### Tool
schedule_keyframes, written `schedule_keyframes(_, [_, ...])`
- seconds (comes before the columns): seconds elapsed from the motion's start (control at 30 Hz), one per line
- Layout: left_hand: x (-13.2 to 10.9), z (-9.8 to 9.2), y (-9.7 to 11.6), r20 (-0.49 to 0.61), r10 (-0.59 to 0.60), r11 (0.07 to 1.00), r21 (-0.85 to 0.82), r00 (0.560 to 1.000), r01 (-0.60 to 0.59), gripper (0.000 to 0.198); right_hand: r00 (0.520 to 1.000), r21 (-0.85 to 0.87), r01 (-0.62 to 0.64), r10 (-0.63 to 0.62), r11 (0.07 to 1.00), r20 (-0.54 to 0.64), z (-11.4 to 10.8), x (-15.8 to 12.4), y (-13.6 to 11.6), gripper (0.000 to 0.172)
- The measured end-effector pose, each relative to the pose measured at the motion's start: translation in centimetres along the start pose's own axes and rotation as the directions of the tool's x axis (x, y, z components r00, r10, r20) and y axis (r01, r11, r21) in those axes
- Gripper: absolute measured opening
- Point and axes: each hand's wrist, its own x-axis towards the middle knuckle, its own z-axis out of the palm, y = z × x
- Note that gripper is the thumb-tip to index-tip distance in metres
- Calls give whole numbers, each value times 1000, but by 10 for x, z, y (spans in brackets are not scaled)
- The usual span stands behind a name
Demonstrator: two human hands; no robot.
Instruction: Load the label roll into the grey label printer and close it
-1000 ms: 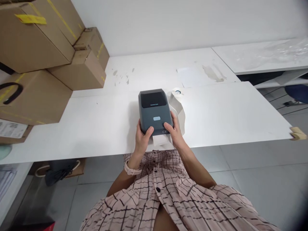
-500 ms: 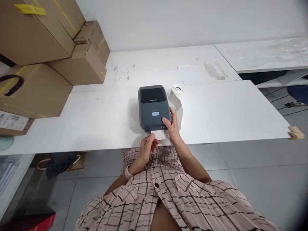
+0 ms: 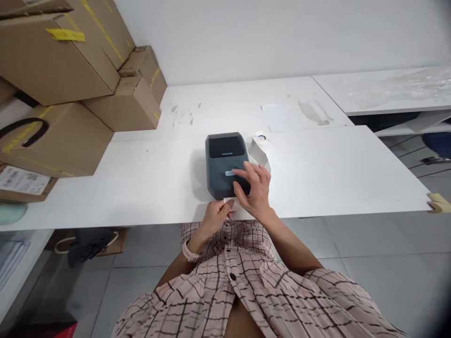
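Note:
A dark grey label printer (image 3: 220, 176) with a black top panel and a pale button (image 3: 229, 173) stands near the table's front edge. A white label (image 3: 230, 203) sticks out of its front, and my left hand (image 3: 215, 217) pinches it between thumb and fingers. Over the printer's right front corner is my right hand (image 3: 255, 190), fingers spread, with the index fingertip at the button; whether it presses is unclear. Behind the printer on the right, a roll of white labels (image 3: 260, 139) lies on the table, its strip (image 3: 260, 157) running down beside the printer.
Cardboard boxes (image 3: 89, 105) are stacked on the left of the white table (image 3: 327, 173). A sheet of white paper (image 3: 278, 117) lies toward the back. Clear plastic wrap (image 3: 398, 84) covers the surface at the far right. A tan corner guard (image 3: 439, 203) sits on the right corner.
My right hand has let go of the printer's right side and moved up over its top, index finger at the button. My left hand stays on the label. The view has shifted slightly.

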Motion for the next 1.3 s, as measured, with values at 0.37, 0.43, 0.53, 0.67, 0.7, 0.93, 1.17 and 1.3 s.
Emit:
schedule_keyframes(0.37, [-1, -5, -2, -562, 169, 966, -67, 809, -248, 55, 949, 177, -147, 88, 973, 302, -10, 22, -17, 40])
schedule_keyframes(0.43, [2, -1, 4, -494, 167, 959, -118, 853, -256, 61, 958, 333, -244, 172, 911, 230, -11, 10, -10, 48])
schedule_keyframes(0.53, [3, -3, 11, -477, 194, 939, -161, 857, -303, 62, 916, 520, -398, 355, 755, 186, -11, -13, 0, 63])
schedule_keyframes(0.67, [22, -29, 32, -489, 352, 871, -142, 798, -471, 61, 905, 615, -418, 366, 668, 218, -14, -2, 7, 70])
schedule_keyframes(0.7, [32, -38, 38, -489, 387, 855, -127, 782, -503, 61, 915, 619, -396, 345, 678, 208, -15, 11, 10, 73])
schedule_keyframes(0.93, [111, -66, 37, -383, 189, 967, -86, 904, -238, 77, 965, 523, -260, 207, 812, 159, -2, 134, 45, 86])
schedule_keyframes(1.17, [125, -48, 10, -371, 51, 995, -63, 927, -80, 88, 988, 164, -43, 18, 986, 151, 22, 148, 47, 60])
schedule_keyframes(1.3, [123, -49, 12, -405, 70, 995, -41, 912, -95, 86, 807, -13, 149, -114, 989, 580, 41, 127, 39, 31])
